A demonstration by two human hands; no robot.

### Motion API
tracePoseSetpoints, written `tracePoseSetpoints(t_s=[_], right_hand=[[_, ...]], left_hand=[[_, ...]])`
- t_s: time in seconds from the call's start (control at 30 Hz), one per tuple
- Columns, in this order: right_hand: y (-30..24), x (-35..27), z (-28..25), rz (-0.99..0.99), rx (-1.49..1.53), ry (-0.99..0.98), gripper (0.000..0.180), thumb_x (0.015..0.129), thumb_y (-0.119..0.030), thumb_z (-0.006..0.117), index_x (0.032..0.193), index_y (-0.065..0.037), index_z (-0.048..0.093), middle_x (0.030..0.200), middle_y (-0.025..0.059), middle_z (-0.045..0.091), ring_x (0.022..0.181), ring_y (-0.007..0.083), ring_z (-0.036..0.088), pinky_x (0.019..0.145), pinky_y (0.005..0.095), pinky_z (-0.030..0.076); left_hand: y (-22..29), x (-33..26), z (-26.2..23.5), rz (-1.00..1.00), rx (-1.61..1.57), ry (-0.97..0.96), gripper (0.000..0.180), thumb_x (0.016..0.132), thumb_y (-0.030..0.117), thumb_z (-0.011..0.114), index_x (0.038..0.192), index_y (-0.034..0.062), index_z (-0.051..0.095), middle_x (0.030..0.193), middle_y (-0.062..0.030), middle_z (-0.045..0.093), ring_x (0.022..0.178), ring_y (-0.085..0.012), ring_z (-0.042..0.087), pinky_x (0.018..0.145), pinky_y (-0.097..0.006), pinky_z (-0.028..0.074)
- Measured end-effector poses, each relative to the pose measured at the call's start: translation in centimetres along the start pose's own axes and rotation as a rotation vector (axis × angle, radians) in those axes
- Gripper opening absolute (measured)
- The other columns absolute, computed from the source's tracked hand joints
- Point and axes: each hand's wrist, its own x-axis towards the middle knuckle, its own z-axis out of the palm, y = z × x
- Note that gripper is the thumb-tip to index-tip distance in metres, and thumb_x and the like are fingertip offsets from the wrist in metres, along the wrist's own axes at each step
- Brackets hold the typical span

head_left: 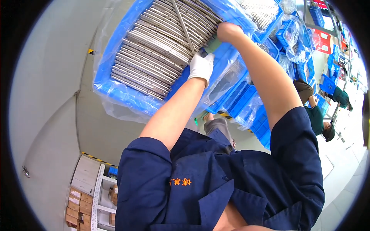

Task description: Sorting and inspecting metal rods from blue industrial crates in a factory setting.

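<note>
A blue plastic bin [104, 82] lined with clear film holds rows of slim silvery metal rods with small dark holes [150, 50]. One metal rod [183, 25] lies slantwise across the rows, its lower end meeting the fingertips of my left hand [201, 66]. That hand wears a white glove, and its fingers are closed around the rod's end. My right hand [228, 31] reaches over the bin's right wall; its fingers are out of sight. A flat greenish piece [213, 45] shows between the two hands, beside a small dark thing too unclear to name.
More blue bins [239, 98] with clear film and metal parts stand stacked to the right. Farther right, people [322, 119] in dark green work near red bins [322, 41]. At lower left, a white shelf [98, 196] stands beside cardboard boxes [79, 206].
</note>
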Motion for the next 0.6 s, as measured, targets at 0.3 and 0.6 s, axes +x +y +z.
tracePoseSetpoints(t_s=[0.3,0.6], right_hand=[[-0.4,-0.9,-0.2,-0.003,-0.015,0.033,0.026,0.073,-0.016,0.048,0.095,-0.013,0.062,0.105,0.0055,0.058,0.096,0.0241,0.055,0.079,0.0399,0.04],[-0.1,-1.5,0.6,-0.065,0.057,0.159,0.025,0.075,-0.016,0.047,0.095,-0.01,0.062,0.104,0.0083,0.058,0.097,0.0246,0.055,0.082,0.0405,0.038]], left_hand=[[-0.4,0.7,-0.7,-0.403,-0.897,-0.176,0.027,0.074,0.02,0.055,0.086,-0.0033,0.053,0.079,-0.0141,0.055,0.075,-0.0272,0.051,0.076,-0.037,0.041],[0.8,1.7,1.1,-0.474,-1.75,-0.052,0.055,0.071,0.038,0.056,0.111,0.0035,0.039,0.111,-0.0115,0.042,0.104,-0.0246,0.039,0.094,-0.042,0.025]])
